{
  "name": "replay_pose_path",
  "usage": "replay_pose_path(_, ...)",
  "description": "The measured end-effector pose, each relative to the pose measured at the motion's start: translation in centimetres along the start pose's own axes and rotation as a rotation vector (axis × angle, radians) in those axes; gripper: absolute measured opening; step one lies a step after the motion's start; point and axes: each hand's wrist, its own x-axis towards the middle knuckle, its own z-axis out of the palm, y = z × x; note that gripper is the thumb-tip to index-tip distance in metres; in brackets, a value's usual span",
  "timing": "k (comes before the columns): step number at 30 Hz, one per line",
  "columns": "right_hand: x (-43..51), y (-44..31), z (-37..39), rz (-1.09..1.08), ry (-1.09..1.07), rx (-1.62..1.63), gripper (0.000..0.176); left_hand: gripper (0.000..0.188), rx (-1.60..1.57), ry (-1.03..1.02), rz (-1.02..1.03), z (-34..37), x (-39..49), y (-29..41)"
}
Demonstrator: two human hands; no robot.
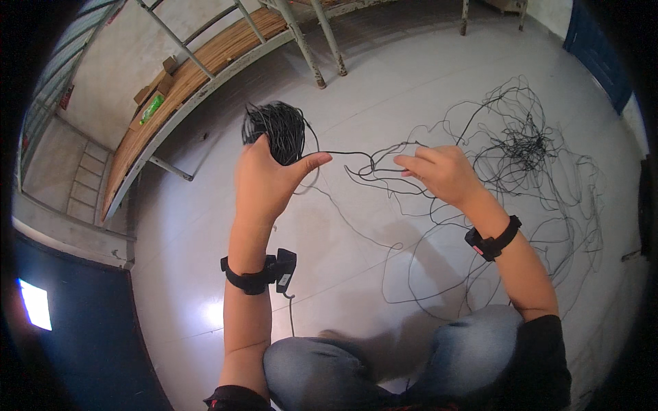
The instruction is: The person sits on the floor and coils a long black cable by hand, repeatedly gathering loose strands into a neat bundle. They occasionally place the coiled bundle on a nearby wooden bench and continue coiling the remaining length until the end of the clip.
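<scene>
My left hand (272, 174) grips a thick bundle of thin black cord (277, 128), with the thumb stretched out to the right. From the bundle a strand (344, 152) runs across the gap between my hands into a loose knot of loops. My right hand (437, 169) pinches part of these loops (370, 169) between thumb and fingers. Beyond and below the right hand, a wide tangle of the same cord (529, 149) spreads over the floor. Its densest clump lies at the upper right. The palm side of my left hand is hidden.
A metal bed frame with a wooden slat base (205, 67) stands at the upper left. On it are an open cardboard box (157, 87) and a green packet (151, 109). Bed legs (329, 41) reach the tiled floor (329, 226). Blue doors (77, 318) show at lower left and upper right.
</scene>
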Motion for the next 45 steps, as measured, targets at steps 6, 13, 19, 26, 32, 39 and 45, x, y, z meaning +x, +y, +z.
replay_pose_path(6, 1.2, -0.9, -0.3, -0.097, -0.079, -0.009, 0.02, 0.057, 0.259, 0.262, 0.593, -0.1, 0.7, 1.1)
replay_pose_path(13, 1.6, -0.6, -1.6, -0.068, -0.083, 0.128, 0.022, 0.048, 0.271, -0.001, 0.836, -0.3, 4.3, 4.6)
replay_pose_path(19, 2.2, -0.4, -2.0, 0.105, 0.196, 0.221, 0.021, 0.044, 0.297, -0.153, 0.939, -1.8, 6.7, 7.5)
replay_pose_path(26, 2.9, 0.8, -3.1, 1.081, 0.122, 0.727, 0.028, 0.046, 0.156, -0.104, 0.667, 0.1, 5.9, 7.3)
replay_pose_path(32, 3.3, 0.9, -2.9, 0.699, 0.243, 1.1, 0.05, 0.044, 0.09, -0.301, 0.644, 2.5, 3.7, 5.1)
replay_pose_path(39, 5.3, 1.4, -5.0, 0.167, -0.27, 0.206, 0.07, 0.041, 0.048, -0.41, 0.661, 3.0, 2.3, 3.0)
replay_pose_path(45, 8.0, 2.5, -5.4, -0.14, -0.354, 0.176, 0.066, 0.038, -0.06, -0.4, 0.62, 2.7, 2.1, 1.6)
